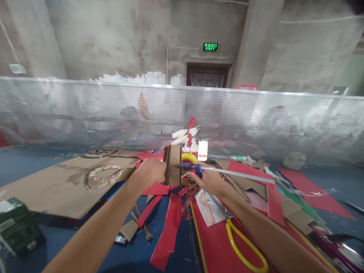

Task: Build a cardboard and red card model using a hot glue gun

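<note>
My left hand (pixel 153 170) grips the left edge of a small brown cardboard piece (pixel 173 161), held upright over the cluttered table. My right hand (pixel 206 178) is wrapped round a blue hot glue gun (pixel 189 167) with a small red light on it. Its nozzle points left at the cardboard's face; I cannot tell whether it touches. A long translucent glue stick (pixel 239 173) sticks out of the gun's back end toward the right. Behind the hands stand white paper flowers (pixel 182 137) with a red curled piece (pixel 192 122) on top.
A large cardboard sheet (pixel 57 178) lies at left, near a dark green box (pixel 19 225). Red paper strips (pixel 170 223) and twigs litter the middle. Yellow scissors handles (pixel 247 250) lie at front right, a purple power strip (pixel 335 246) beyond. A perforated metal panel (pixel 241 117) runs along the back.
</note>
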`<action>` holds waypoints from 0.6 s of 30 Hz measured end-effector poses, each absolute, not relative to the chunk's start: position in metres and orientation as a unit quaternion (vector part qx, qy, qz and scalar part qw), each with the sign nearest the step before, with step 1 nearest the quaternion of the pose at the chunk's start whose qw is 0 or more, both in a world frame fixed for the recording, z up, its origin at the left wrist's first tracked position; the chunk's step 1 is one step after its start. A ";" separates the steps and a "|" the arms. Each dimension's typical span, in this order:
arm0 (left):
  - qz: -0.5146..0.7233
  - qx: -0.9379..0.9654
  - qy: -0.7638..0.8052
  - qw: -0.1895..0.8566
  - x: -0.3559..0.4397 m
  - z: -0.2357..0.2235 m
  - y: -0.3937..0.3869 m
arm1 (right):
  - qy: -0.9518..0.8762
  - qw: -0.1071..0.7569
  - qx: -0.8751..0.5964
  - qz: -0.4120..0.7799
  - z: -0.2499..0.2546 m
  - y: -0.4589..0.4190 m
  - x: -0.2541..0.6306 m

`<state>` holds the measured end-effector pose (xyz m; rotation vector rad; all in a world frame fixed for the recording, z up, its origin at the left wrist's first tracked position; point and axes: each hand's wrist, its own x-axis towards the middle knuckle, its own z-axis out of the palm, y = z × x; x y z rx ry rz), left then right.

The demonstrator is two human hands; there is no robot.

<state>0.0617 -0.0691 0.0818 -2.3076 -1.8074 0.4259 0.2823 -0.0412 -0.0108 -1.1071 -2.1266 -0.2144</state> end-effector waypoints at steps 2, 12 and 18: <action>0.134 -0.778 -0.607 0.088 0.061 0.081 -0.068 | -0.804 0.384 -0.447 -0.080 -0.012 -0.038 0.284; 0.137 -0.766 -0.622 0.087 0.054 0.079 -0.061 | -0.861 0.339 -0.375 -0.053 -0.012 -0.042 0.280; 0.124 -0.769 -0.621 0.087 0.049 0.074 -0.054 | -0.831 0.385 -0.400 -0.022 -0.004 -0.040 0.288</action>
